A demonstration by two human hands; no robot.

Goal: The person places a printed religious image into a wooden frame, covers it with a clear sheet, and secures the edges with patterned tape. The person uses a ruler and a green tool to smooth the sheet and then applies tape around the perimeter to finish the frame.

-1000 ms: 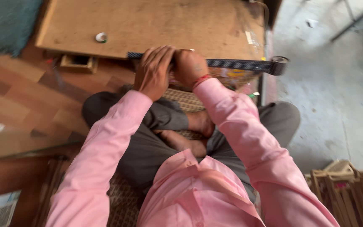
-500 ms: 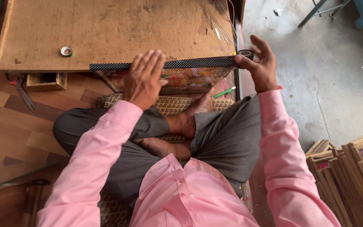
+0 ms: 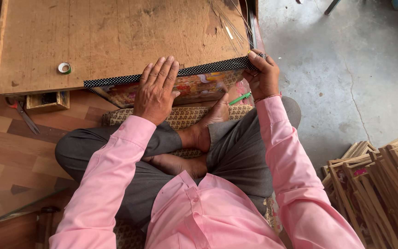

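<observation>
The left hand [image 3: 156, 90] lies flat, fingers spread and open, pressing on the top of a framed picture [image 3: 180, 87] that stands against the near edge of the low wooden counter [image 3: 116, 32]. The frame's upper rail is black with white dots and runs along that edge, from below the tape roll [image 3: 64, 68] toward the counter's right corner. The right hand [image 3: 262, 74] has its fingers closed around the rail's right end (the fingertips curl behind it, out of sight). Most of the colourful picture face is hidden by the left hand and a bare foot [image 3: 215, 113]; what it shows is hard to make out. A green pen [image 3: 239, 98] lies just below the frame. Thin metal wires [image 3: 236, 25] rest near the counter's far right corner. A stack of wooden frames [image 3: 383, 180] on the floor is cut off at the right.
</observation>
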